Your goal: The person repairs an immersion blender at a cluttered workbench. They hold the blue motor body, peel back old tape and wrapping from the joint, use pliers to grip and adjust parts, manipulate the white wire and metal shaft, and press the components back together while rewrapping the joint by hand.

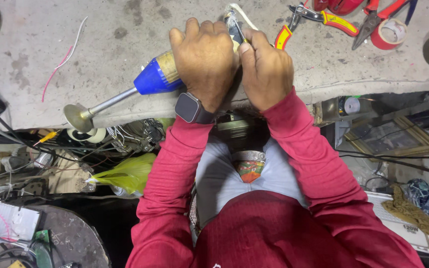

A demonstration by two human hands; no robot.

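A hand blender with a blue body (152,78) and a metal shaft ending in a round bell (78,117) lies on the grey workbench (115,34), shaft pointing left. My left hand (204,59) grips its upper body, a smartwatch on the wrist. Beside it, my right hand (266,69) pinches a thin dark tool (238,27) whose tip goes into the blender's top end. Both arms wear red sleeves.
Red-and-yellow pliers (319,17), red cutters (378,12) and a roll of red tape (391,33) lie at the back right. Loose red and white wires (63,52) lie at left. Below the bench edge are cables, a yellow bag (127,176) and circuit boards (13,223).
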